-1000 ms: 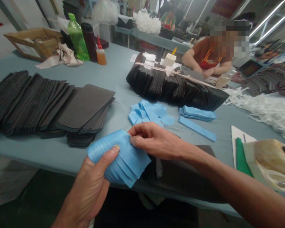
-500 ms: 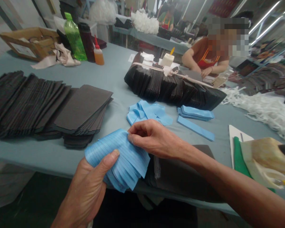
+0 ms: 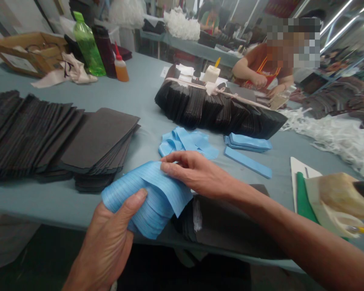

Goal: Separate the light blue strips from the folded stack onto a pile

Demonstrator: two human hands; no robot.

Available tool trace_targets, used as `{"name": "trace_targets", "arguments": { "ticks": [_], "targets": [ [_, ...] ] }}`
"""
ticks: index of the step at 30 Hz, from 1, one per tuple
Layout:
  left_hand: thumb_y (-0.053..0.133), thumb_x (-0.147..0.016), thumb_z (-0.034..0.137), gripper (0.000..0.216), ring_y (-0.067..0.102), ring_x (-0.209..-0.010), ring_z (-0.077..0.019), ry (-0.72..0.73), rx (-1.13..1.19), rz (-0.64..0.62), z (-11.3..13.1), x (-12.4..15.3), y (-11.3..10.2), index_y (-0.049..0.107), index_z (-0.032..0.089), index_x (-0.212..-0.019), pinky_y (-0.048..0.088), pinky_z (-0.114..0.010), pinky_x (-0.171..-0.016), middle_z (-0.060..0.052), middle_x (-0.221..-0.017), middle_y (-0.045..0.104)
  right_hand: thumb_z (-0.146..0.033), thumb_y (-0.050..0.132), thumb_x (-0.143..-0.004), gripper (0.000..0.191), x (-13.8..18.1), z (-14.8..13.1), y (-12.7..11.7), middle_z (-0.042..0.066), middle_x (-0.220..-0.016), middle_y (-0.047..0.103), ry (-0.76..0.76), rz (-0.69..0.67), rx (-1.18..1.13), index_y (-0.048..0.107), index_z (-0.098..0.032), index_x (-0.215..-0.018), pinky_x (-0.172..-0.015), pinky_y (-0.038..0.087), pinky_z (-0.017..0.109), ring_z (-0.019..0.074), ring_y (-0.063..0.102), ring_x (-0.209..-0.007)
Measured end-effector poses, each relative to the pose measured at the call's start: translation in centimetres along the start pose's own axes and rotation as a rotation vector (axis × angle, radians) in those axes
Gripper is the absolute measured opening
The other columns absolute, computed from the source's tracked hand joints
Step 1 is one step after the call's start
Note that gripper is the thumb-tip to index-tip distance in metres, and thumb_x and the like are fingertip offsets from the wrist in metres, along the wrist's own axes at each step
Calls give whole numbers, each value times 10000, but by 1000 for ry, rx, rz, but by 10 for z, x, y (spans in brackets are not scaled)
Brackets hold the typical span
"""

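Note:
My left hand is closed round a fanned stack of blue strips at the table's near edge, its thumb pressed on top. My right hand pinches the top blue strip at its far edge and lifts it off the stack. Under my right forearm lies a pile of black flat sheets. More blue strips lie beyond: a loose heap and a neat small stack with a single strip beside it.
Fanned rows of black sheets cover the left of the grey table. A tied black bundle sits mid-table. A green bottle, an orange squeeze bottle and a cardboard box stand far left. Another person works opposite. White cord lies at right.
My right hand has peeled the top blue strip up and away from the stack; the left hand and stack have shifted slightly left and down.

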State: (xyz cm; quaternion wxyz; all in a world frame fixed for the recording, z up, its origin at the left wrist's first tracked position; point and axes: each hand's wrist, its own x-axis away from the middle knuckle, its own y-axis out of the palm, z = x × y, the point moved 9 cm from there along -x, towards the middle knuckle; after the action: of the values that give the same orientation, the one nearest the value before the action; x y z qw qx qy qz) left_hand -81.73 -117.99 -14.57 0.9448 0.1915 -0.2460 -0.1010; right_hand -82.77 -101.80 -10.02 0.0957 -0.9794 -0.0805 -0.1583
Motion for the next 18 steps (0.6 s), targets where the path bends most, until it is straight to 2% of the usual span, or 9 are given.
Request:
{"name": "trace_targets", "arguments": {
  "ticks": [3, 6, 14, 18],
  "targets": [
    [974, -744, 278, 298, 744, -1318, -425, 12, -7, 4, 3, -1, 1, 910, 240, -1032, 686, -409, -990, -56, -1222, 886, -582, 879, -875, 469, 2, 8, 5, -45, -703, 546, 47, -125, -111, 652, -171, -857, -537, 339, 233, 103, 449, -615],
    [1022, -688, 305, 371, 748, -1306, -444, 8, 22, 25, 1, -3, 0, 912, 235, -1035, 699, -437, -975, -89, -1197, 889, -719, 885, -801, 612, -1, 13, -4, -65, -636, 464, 14, -83, -80, 585, -189, -738, -492, 272, 230, 89, 379, -567],
    [973, -735, 241, 355, 725, -1351, -429, 32, 50, 10, 0, -7, 4, 911, 273, -1083, 673, -452, -1040, -54, -1253, 877, -750, 854, -816, 632, -8, 12, -18, -63, -613, 457, -41, -47, -44, 587, -189, -705, -477, 265, 223, 86, 368, -546],
    [1014, -686, 284, 398, 724, -1350, -431, 26, 38, 40, 1, -8, 1, 912, 289, -1071, 693, -425, -992, -49, -1228, 883, -771, 792, -866, 632, -8, 11, -16, -60, -616, 446, -60, -46, -19, 595, -190, -714, -465, 256, 230, 88, 362, -540]
  ]
}}
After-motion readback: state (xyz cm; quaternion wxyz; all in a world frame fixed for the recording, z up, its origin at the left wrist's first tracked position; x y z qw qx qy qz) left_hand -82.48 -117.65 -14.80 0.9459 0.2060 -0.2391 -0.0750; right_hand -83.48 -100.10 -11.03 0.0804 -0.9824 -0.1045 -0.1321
